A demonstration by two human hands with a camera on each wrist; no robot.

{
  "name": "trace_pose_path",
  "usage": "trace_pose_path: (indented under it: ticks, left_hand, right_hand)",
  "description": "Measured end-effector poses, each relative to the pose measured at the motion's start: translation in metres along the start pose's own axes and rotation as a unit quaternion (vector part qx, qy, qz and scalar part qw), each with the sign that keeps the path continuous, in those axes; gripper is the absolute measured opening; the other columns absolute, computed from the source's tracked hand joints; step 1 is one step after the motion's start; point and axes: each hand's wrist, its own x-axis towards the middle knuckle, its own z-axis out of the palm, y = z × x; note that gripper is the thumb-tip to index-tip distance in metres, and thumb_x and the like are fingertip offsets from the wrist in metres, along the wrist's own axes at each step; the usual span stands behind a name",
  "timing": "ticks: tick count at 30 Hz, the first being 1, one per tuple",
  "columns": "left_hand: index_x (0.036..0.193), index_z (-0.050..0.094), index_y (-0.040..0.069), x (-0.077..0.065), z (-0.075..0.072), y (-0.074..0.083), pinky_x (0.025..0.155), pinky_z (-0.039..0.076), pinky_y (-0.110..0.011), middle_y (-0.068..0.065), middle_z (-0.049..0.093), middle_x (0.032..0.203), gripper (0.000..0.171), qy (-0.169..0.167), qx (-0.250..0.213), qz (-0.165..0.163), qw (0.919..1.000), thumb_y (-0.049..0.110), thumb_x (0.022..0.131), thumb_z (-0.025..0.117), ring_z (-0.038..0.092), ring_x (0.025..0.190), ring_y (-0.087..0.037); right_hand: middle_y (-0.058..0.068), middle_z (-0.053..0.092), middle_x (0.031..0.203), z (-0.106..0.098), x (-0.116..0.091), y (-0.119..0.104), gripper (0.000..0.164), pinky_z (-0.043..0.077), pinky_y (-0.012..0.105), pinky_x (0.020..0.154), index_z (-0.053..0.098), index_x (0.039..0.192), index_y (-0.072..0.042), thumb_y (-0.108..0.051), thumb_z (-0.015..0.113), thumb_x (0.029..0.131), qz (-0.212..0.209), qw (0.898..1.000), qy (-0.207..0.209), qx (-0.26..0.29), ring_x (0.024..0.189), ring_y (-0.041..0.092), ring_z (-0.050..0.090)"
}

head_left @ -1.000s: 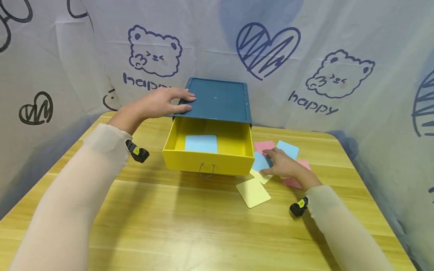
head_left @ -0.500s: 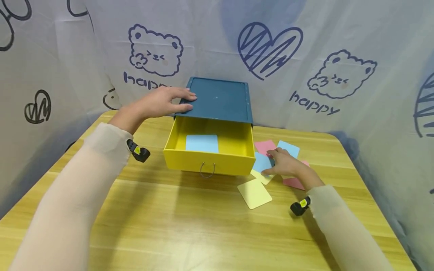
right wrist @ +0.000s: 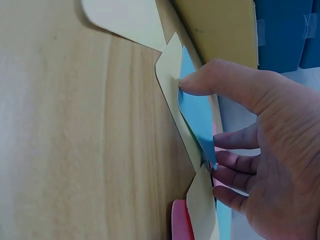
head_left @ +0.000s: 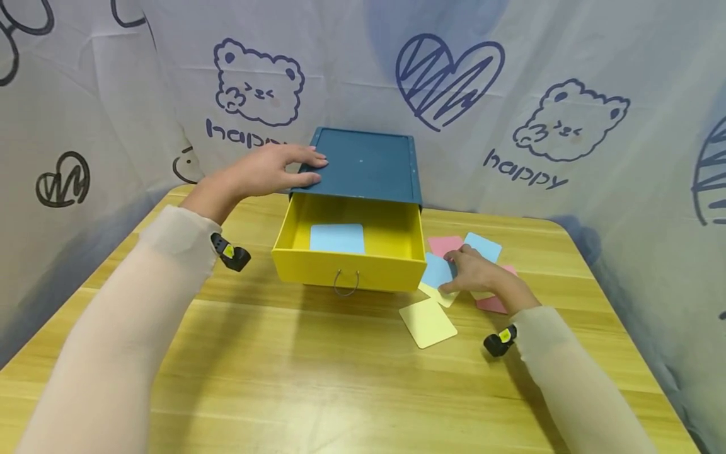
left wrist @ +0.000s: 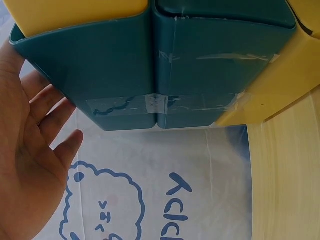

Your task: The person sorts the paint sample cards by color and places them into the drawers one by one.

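My left hand (head_left: 266, 169) rests with extended fingers on the top left edge of a dark teal drawer cabinet (head_left: 368, 162). Its upper yellow drawer (head_left: 348, 271) is pulled out, and a light blue card (head_left: 337, 238) lies inside. Right of the cabinet, my right hand (head_left: 476, 274) holds another blue card (head_left: 435, 271) between thumb and fingertips. In the right wrist view, the thumb meets one edge of that blue card (right wrist: 195, 112), and the other fingers reach its opposite edge. A pale yellow card (right wrist: 172, 90) lies directly beneath it.
Around the right hand lie a pink card (head_left: 444, 244), a further blue card (head_left: 486, 246) and another pink card (head_left: 492, 306). A pale yellow card (head_left: 428, 323) lies nearer on the wooden table (head_left: 317, 378). A printed cloth (head_left: 351, 75) hangs behind.
My right hand's fingers have drawn in slightly around the blue card. The left hand, cabinet and drawer keep their places.
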Motion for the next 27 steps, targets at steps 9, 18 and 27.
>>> trace_pose_path:
  ticks: [9,18,27]
  left_hand:
    - [0.144,0.052,0.017,0.0007,0.0025,-0.0014,0.114,0.024,-0.051,-0.007,0.034,0.156,0.053,0.007,0.002,0.0,1.0,0.044,0.099,0.055,0.027,0.144,-0.029]
    - [0.144,0.052,0.019,0.0005,0.0015,-0.0029,0.115,0.024,-0.051,-0.006,0.033,0.157,0.053,0.003,0.002,-0.005,1.0,0.046,0.098,0.055,0.027,0.144,-0.029]
    - [0.143,0.053,0.017,0.0018,0.0007,-0.0036,0.115,0.023,-0.051,-0.007,0.034,0.156,0.052,0.006,0.001,0.001,1.0,0.044,0.099,0.055,0.026,0.145,-0.027]
  right_hand:
    - [0.025,0.04,0.135,0.0003,-0.0003,-0.0016,0.09,0.038,0.056,0.103,0.038,0.146,0.002,-0.038,0.08,0.077,-0.016,1.0,0.014,-0.016,0.12,0.039,0.042]
    - [0.026,0.033,0.141,0.0016,0.0021,-0.0028,0.095,0.037,0.053,0.106,0.032,0.15,0.005,-0.034,0.081,0.078,-0.033,0.999,0.024,-0.008,0.121,0.038,0.043]
    - [0.025,0.038,0.138,0.0036,0.0031,0.0029,0.097,0.045,0.051,0.097,0.033,0.15,0.005,-0.039,0.081,0.078,-0.036,0.999,0.037,0.008,0.115,0.036,0.046]
